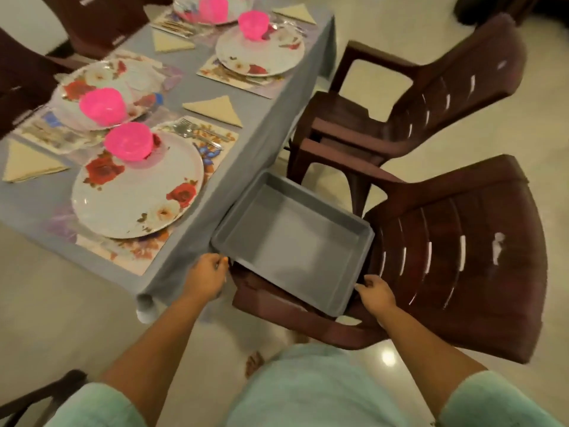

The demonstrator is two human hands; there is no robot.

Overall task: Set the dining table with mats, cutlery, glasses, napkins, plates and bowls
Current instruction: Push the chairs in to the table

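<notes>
A grey rectangular tray [295, 241] with nothing in it rests on the seat of the near brown plastic chair [455, 257]. My left hand [206, 277] grips its near left corner and my right hand [377, 292] grips its near right corner. On the table [37, 204] with its grey cloth lie floral mats, each under a flowered plate. The nearest plate [135, 192] carries a pink bowl [129, 141]. More pink bowls [103, 104] [253, 24] stand on the other plates. Folded cream napkins [215, 109] and a fork [197, 131] lie beside the plates.
A second brown chair [415, 97] stands behind the near one, close to the table's right edge. Dark chairs [18, 75] line the far left side. The floor [61, 318] is pale and glossy; my foot [255, 362] shows below.
</notes>
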